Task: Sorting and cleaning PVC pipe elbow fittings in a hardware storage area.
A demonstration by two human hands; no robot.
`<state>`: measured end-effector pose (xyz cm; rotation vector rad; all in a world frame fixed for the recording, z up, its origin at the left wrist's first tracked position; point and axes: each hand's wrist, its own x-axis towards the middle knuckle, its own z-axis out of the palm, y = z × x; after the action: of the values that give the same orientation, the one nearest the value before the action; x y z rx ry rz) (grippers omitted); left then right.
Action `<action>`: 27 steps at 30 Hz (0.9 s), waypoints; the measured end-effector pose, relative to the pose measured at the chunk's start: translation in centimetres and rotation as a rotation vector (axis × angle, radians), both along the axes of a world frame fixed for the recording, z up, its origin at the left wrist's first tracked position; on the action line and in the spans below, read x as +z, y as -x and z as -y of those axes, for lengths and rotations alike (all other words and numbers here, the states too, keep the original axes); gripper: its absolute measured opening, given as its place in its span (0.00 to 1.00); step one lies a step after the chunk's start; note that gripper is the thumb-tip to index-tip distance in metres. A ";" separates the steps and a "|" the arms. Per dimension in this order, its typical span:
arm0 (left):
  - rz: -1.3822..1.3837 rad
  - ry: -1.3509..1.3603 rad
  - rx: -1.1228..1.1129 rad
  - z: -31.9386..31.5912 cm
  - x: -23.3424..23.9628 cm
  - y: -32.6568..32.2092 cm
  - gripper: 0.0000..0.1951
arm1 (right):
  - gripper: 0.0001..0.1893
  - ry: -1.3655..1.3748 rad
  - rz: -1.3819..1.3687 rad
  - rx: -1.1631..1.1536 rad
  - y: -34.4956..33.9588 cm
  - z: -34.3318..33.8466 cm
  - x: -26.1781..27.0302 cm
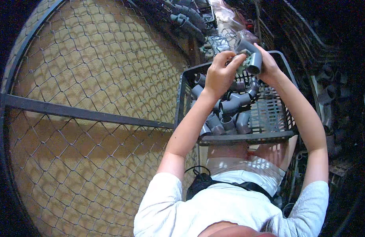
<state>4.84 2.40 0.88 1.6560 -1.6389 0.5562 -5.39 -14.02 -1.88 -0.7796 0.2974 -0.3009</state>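
My right hand [267, 64] grips a grey plastic pipe elbow [256, 60] from its outer side, above the far end of a black plastic crate [244, 137]. Against the elbow's near side, my left hand [222, 69] pinches a crumpled pale greenish cloth or wad [242, 65] between thumb and fingers. Below both hands, several grey pipe fittings [229, 106] lie loose in the crate, mostly in its left and middle part. The slotted crate floor [267, 111] shows on the right.
A chain-link mesh panel with a dark metal frame [81, 114] stands to the left. Behind the crate lie more grey fittings [188, 17], plastic bags [225, 14] and tangled dark cord [228, 37]. On the right are dark wire racks [304, 29] and more fittings [327, 94].
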 end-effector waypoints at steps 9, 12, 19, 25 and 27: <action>0.060 0.048 -0.047 -0.1 -0.3 0.8 0.27 | 0.23 0.020 -0.133 0.003 0.2 -1.0 -0.1; 0.046 0.063 -0.004 -0.2 -0.2 0.4 0.29 | 0.22 0.036 0.109 -0.075 0.2 -0.4 0.2; 0.063 0.093 -0.060 0.0 -0.2 0.1 0.33 | 0.23 0.074 -0.135 -0.015 0.3 -1.8 1.2; -0.114 0.089 0.043 -0.3 -0.1 0.0 0.30 | 0.24 0.176 -0.087 -0.114 0.2 -0.7 0.5; -0.079 0.066 0.004 -0.2 -0.2 0.0 0.31 | 0.25 0.178 -0.174 -0.070 -0.2 -0.6 -0.3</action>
<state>4.83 2.59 0.66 1.6132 -1.5449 0.5336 -5.21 -13.41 -2.13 -0.9742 0.4665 -0.3288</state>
